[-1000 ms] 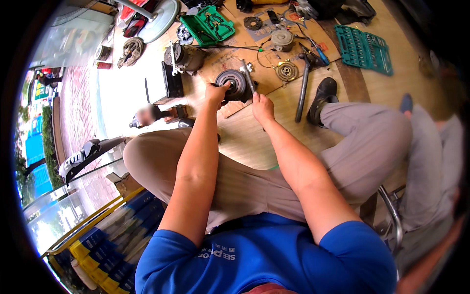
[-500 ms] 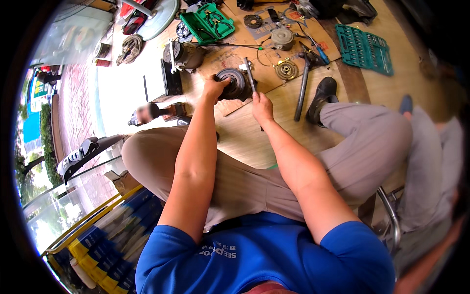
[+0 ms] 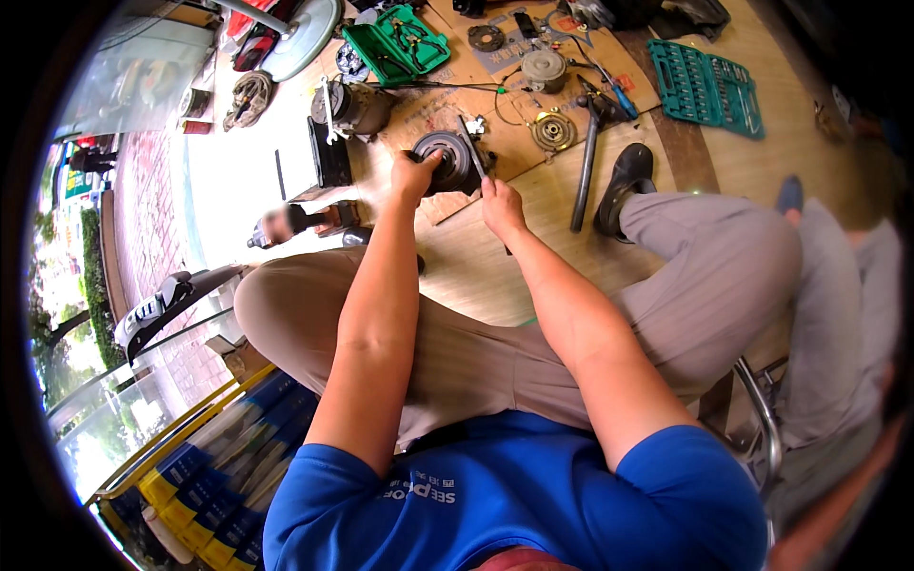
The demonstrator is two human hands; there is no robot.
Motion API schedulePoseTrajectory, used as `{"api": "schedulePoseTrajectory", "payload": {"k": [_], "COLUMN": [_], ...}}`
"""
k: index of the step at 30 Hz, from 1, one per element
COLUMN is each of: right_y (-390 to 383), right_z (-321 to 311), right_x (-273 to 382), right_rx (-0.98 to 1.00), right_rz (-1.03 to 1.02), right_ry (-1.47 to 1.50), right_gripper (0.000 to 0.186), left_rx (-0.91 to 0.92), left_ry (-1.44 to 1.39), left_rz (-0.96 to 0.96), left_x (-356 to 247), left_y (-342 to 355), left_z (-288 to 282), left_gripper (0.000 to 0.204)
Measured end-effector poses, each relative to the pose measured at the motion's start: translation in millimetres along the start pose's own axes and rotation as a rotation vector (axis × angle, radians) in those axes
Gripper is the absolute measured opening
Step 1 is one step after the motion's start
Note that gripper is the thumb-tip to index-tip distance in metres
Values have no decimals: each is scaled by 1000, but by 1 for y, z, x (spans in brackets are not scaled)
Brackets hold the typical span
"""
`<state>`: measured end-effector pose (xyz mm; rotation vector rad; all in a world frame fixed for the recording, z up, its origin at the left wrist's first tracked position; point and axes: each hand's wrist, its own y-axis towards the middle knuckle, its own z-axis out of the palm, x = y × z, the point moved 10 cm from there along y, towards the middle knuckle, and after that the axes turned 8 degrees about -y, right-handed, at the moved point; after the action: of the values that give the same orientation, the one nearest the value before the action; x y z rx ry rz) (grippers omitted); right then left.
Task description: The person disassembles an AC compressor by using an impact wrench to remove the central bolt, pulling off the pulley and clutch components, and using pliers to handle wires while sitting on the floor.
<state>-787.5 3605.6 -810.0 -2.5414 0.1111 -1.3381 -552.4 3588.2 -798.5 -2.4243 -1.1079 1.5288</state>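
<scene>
My left hand [image 3: 415, 177] is closed on the left edge of a dark, round grooved pulley [image 3: 461, 169], its thumb over the front face. The pulley sits upon a larger metal part, mostly hidden behind it. In my right hand [image 3: 502, 206] is a long, slim metal bar [image 3: 473, 152], gripped around its lower part. The bar slants up and left across the pulley's right side and appears to lie against its rim; contact is hard to make out. Its lower end sticks out below my fist.
Cardboard [image 3: 609, 86] under the work bears a brass-coloured disc [image 3: 553, 131], a round metal housing [image 3: 545, 70] and a hammer [image 3: 587, 162]. Beyond are a green tool case [image 3: 398, 46] and a teal socket set [image 3: 706, 90]. Another person's legs [image 3: 838, 314] are at right.
The bar's upper end has swung left, from beside the pulley to over its right rim. My right hand has shifted slightly left. My left hand keeps its hold on the pulley.
</scene>
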Motion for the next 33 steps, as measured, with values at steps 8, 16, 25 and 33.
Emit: {"api": "schedulePoseTrajectory", "payload": {"k": [8,16,25,33], "right_y": [5,8,3,30], "right_z": [-4,-1,4,24], "right_x": [2,-1,-3,-70], "right_rx": [-39,-81,-12,-111], "right_rz": [-36,27,60,193], "right_ry": [-19,30,37,283], "right_gripper": [44,42,46,43], "left_rx": [-12,2,119,144], "left_ry": [37,-65,-167,-39], "left_rz": [44,-53,-207,-29], "left_x": [-2,13,24,-4], "left_y": [-2,-2,-5,-6], "left_z": [3,8,13,9], "left_gripper": [68,65,70,74]}}
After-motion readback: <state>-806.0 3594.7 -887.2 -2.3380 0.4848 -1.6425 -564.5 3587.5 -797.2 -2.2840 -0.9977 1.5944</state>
